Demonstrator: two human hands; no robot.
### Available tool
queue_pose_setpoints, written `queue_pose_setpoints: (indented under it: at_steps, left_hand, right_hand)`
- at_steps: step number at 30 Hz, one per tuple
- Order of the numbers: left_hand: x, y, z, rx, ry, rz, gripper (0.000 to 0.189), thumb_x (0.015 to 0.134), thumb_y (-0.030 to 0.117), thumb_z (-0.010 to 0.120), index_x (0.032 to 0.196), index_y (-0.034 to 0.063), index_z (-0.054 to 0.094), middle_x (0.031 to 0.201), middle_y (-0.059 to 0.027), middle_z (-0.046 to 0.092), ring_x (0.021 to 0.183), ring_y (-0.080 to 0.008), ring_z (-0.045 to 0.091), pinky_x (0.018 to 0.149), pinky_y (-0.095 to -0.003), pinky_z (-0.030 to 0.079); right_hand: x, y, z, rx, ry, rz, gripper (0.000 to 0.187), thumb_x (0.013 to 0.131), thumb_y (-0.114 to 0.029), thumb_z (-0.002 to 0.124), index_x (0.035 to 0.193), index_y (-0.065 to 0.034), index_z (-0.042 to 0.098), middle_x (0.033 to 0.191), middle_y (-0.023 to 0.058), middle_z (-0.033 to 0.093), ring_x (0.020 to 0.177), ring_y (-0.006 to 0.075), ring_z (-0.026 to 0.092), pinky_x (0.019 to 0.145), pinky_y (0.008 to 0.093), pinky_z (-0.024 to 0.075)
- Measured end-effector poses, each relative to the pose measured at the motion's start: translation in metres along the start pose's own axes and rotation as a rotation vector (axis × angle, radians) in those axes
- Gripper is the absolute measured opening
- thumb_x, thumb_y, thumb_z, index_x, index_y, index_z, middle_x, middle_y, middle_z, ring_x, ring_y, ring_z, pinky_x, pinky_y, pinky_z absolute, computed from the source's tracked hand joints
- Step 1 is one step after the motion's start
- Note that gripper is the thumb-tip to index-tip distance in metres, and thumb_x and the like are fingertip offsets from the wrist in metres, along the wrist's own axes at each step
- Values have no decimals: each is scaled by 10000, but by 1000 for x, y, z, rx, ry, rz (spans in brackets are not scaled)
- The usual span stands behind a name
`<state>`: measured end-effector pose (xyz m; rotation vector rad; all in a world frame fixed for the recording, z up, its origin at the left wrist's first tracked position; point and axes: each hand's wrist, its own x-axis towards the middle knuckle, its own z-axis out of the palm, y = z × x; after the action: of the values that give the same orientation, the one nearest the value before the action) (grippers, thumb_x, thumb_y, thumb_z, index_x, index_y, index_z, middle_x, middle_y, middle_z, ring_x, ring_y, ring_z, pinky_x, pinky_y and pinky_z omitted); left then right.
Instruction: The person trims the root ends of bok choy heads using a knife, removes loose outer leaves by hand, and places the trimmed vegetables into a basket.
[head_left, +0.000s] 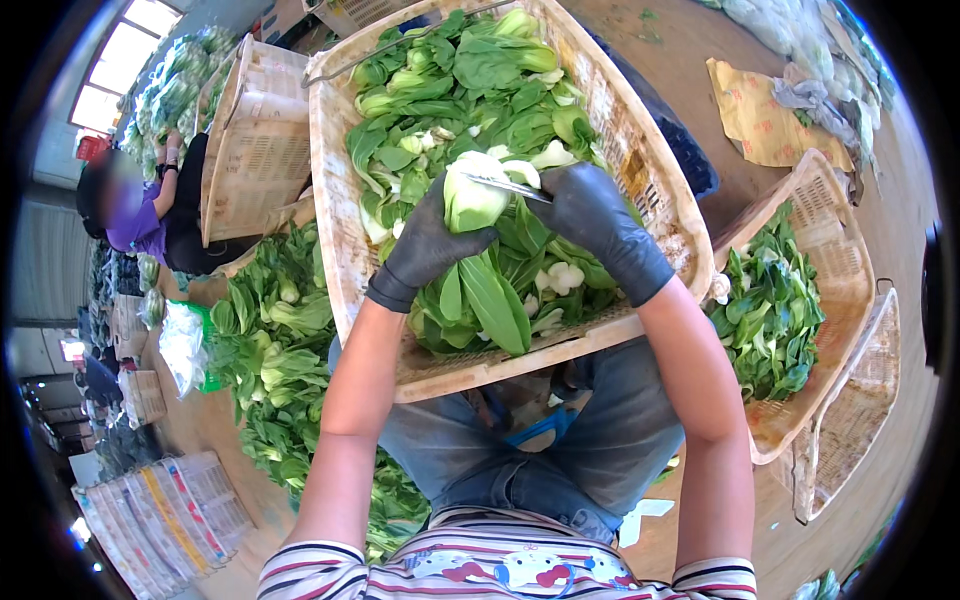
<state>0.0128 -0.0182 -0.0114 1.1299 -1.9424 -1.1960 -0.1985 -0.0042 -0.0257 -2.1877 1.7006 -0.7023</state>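
Note:
My left hand (439, 244), in a dark glove, grips a head of bok choy (474, 196) with its pale base up and its leaves hanging down. In my gloved right hand (589, 214) is a knife (517, 187), its thin blade lying across the bok choy's base. A piece of pale stalk (523, 172) curls beside the blade; whether it is severed I cannot tell. Both hands are over a worn, cream plastic crate (517, 369) set before my knees. Bok choy heads (502, 60), loose leaves and cut white stalk ends (561, 277) lie in it.
On the left, bok choy (285, 360) is heaped on the floor. A second crate (844, 300) at the right holds leaves. Another person (146, 210) sits beside a tilted crate (259, 142) at the upper left. Brown paper (769, 116) lies on the floor.

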Motion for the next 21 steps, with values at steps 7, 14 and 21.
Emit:
queue_pose_setpoints:
  at_steps: [7, 14, 21]
  left_hand:
    - [-2, -6, 5, -191, -120, -193, 752, 652, 101, 749, 1314, 46, 396, 1177, -91, 547, 1092, -194, 505, 947, -324, 407]
    - [-16, 7, 16, -267, -75, -129, 856, 638, 83, 788, 1359, 28, 329, 1245, -90, 503, 1134, -197, 489, 964, -331, 407]
    - [-4, -9, 24, -393, 253, 30, 478, 931, 258, 536, 1300, -21, 415, 1184, -102, 539, 1078, -173, 493, 921, -281, 397]
  right_hand:
    - [4, 5, -3, 34, -175, 148, 233, 774, -272, 559, 798, -75, 681, 790, 180, 648, 748, 350, 636, 708, 433, 502]
    - [5, 48, -2, 27, -289, 348, 328, 775, -291, 637, 925, 0, 660, 853, 175, 669, 770, 311, 655, 714, 400, 506]
    - [-6, -37, 4, 755, 135, 19, 647, 730, -216, 778, 1220, 52, 452, 1122, 165, 579, 1017, 196, 549, 870, 296, 464]
